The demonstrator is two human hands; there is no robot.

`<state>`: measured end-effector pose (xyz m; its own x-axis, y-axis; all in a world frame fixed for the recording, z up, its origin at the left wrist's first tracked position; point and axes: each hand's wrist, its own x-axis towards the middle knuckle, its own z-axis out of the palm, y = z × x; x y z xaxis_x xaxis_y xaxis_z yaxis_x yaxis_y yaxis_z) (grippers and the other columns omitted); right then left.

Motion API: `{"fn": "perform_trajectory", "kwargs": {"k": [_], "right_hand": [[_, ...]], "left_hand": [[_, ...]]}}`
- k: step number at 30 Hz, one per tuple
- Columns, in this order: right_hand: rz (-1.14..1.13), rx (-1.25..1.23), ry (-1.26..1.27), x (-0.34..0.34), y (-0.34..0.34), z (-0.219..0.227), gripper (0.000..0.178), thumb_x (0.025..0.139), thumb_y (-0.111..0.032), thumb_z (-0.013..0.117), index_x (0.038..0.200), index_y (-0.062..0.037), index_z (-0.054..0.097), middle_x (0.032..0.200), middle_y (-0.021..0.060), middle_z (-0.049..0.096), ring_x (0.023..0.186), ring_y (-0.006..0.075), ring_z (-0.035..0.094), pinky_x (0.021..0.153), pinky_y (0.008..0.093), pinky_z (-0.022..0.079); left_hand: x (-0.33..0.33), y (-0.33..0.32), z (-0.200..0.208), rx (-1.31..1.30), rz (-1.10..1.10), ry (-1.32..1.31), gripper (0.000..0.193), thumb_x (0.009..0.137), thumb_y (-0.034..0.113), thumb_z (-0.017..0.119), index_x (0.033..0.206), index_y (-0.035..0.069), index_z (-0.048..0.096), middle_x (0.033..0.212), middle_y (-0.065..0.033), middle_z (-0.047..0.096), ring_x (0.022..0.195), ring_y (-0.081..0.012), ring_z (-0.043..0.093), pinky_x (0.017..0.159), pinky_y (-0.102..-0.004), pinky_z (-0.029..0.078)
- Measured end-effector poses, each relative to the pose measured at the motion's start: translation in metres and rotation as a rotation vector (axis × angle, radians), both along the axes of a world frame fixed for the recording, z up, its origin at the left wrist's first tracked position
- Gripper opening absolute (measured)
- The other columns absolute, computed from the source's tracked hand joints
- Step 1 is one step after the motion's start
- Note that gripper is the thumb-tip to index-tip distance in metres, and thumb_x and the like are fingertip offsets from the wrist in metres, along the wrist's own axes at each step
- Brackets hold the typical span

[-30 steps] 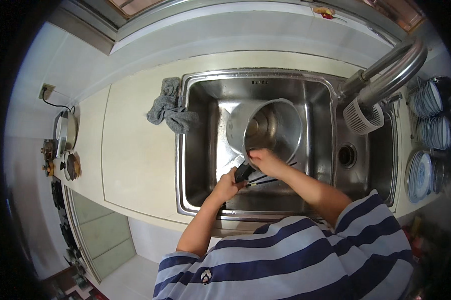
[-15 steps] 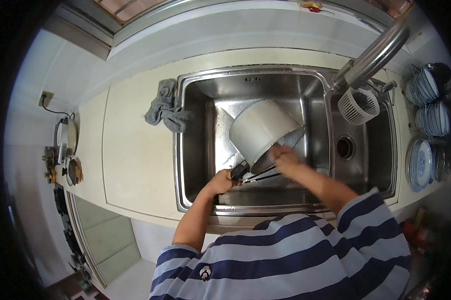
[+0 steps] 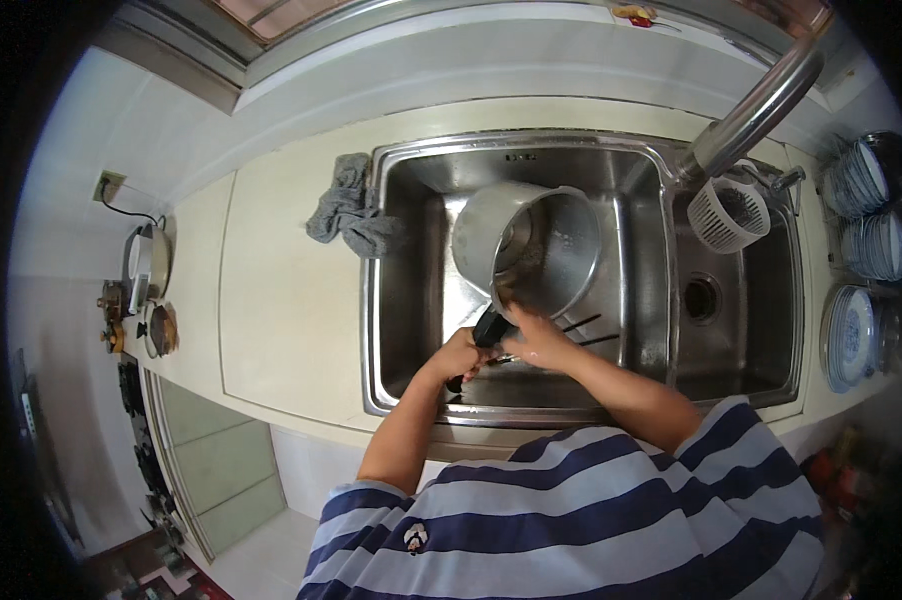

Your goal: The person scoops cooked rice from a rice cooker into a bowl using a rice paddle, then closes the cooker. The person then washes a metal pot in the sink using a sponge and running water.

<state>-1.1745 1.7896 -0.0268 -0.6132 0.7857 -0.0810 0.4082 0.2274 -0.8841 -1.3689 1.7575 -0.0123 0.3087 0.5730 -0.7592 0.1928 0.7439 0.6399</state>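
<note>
A silver metal pot [image 3: 479, 235] lies tilted in the large sink basin, its mouth turned right and toward me so the inside shows. My left hand [image 3: 459, 358] is wrapped round the pot's black handle [image 3: 490, 327]. Just right of the handle, my right hand [image 3: 533, 340] presses at the near rim, fingers curled and partly blurred. Anything inside those fingers is hidden. Two thin dark sticks [image 3: 598, 340], like chopsticks, lie on the basin floor, running behind my right hand.
The steel sink [image 3: 396, 330] has a smaller basin at right with a drain [image 3: 701, 298] and a white strainer basket [image 3: 728, 225]. A faucet [image 3: 756, 110] arches over it. A grey cloth [image 3: 351, 215] lies at the left rim. Plates [image 3: 849, 335] stand in a rack at far right.
The pot has turned so its mouth faces up and right, showing the inside. My right hand has moved left from the pot's mouth to the rim by the handle. My left hand keeps the handle.
</note>
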Motion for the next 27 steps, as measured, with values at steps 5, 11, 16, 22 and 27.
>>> {"fn": "perform_trajectory", "kwargs": {"k": [5, 11, 16, 22, 27], "right_hand": [[-0.184, -0.374, 0.098, -0.033, 0.016, 0.044, 0.061, 0.07, -0.036, 0.065, 0.11, 0.0069, 0.05, 0.11, 0.0255, 0.053, 0.112, 0.0291, 0.046, 0.095, 0.0387, 0.034], [-0.685, -1.524, 1.463, 0.024, 0.143, 0.089, 0.062, 0.086, -0.037, 0.047, 0.129, 0.0051, 0.034, 0.137, 0.0198, 0.035, 0.131, 0.0312, 0.028, 0.107, 0.0493, 0.014], [-1.291, -1.221, 1.119, 0.027, 0.186, 0.072, 0.052, 0.087, -0.036, 0.044, 0.127, -0.0037, 0.04, 0.135, 0.0144, 0.039, 0.126, 0.0318, 0.034, 0.105, 0.052, 0.018], [-0.745, -0.462, 0.529, -0.059, 0.054, 0.067, 0.077, 0.087, -0.041, 0.05, 0.137, 0.006, 0.015, 0.143, 0.0228, 0.02, 0.133, 0.0297, 0.021, 0.107, 0.0378, 0.018], [-0.295, -0.355, 0.043, -0.018, -0.021, 0.018, 0.073, 0.089, -0.052, 0.038, 0.132, 0.0066, 0.03, 0.135, 0.0253, 0.033, 0.127, 0.0385, 0.028, 0.107, 0.0378, 0.018]], "left_hand": [[0.002, -0.005, -0.006, 0.101, -0.019, 0.03, 0.011, 0.077, 0.009, 0.063, 0.074, 0.001, 0.056, 0.049, -0.0018, 0.045, 0.035, -0.01, 0.039, 0.033, -0.026, 0.03], [0.009, -0.008, -0.008, 0.336, -0.162, 0.27, 0.024, 0.074, 0.016, 0.066, 0.085, -0.003, 0.056, 0.064, -0.0104, 0.057, 0.061, -0.0203, 0.054, 0.06, -0.0323, 0.043], [0.017, -0.008, -0.022, 0.518, -0.27, 0.47, 0.029, 0.073, 0.016, 0.067, 0.092, -0.003, 0.056, 0.077, -0.0219, 0.062, 0.076, -0.0364, 0.06, 0.068, -0.0395, 0.046], [0.015, -0.014, -0.058, 0.552, -0.229, 0.517, 0.031, 0.072, 0.012, 0.064, 0.095, -0.006, 0.055, 0.084, -0.0272, 0.061, 0.084, -0.0413, 0.059, 0.073, -0.0415, 0.047], [0.006, -0.009, -0.052, 0.558, -0.232, 0.322, 0.025, 0.071, 0.014, 0.065, 0.087, -0.004, 0.057, 0.07, -0.0216, 0.061, 0.066, -0.0338, 0.062, 0.061, -0.0381, 0.048]]}}
